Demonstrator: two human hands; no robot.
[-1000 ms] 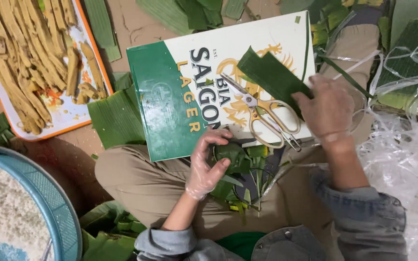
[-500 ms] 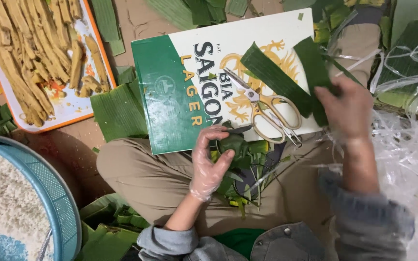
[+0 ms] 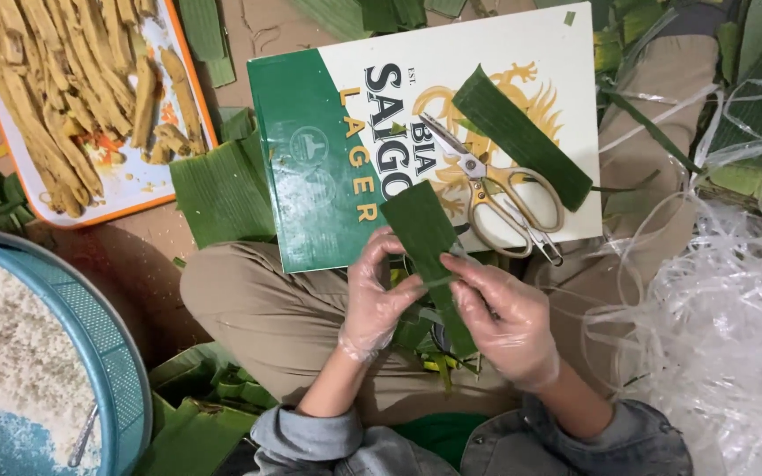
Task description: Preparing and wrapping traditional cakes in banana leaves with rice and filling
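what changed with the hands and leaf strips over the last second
The right hand came back from the cardboard box to the lap, bringing one green leaf strip; both it and the left hand now hold that strip. The other leaf strip, scissors, tray and basket stayed put.

Ahead of my left hand (image 3: 379, 304) and right hand (image 3: 506, 319), at twelve o'clock: green-and-white cardboard box (image 3: 328, 167) lying flat on my lap, its top partly taken by scissors (image 3: 500, 194) and a loose leaf strip (image 3: 522, 137), leaving bare card open on its green half. At ten o'clock: stack of cut leaves (image 3: 222, 189) and, beyond it, orange-rimmed tray (image 3: 116, 207) of yellow strips. At eight o'clock the blue sieve basket (image 3: 108, 353) of rice blocks the way; at three o'clock, tangled clear plastic strings (image 3: 716, 308).
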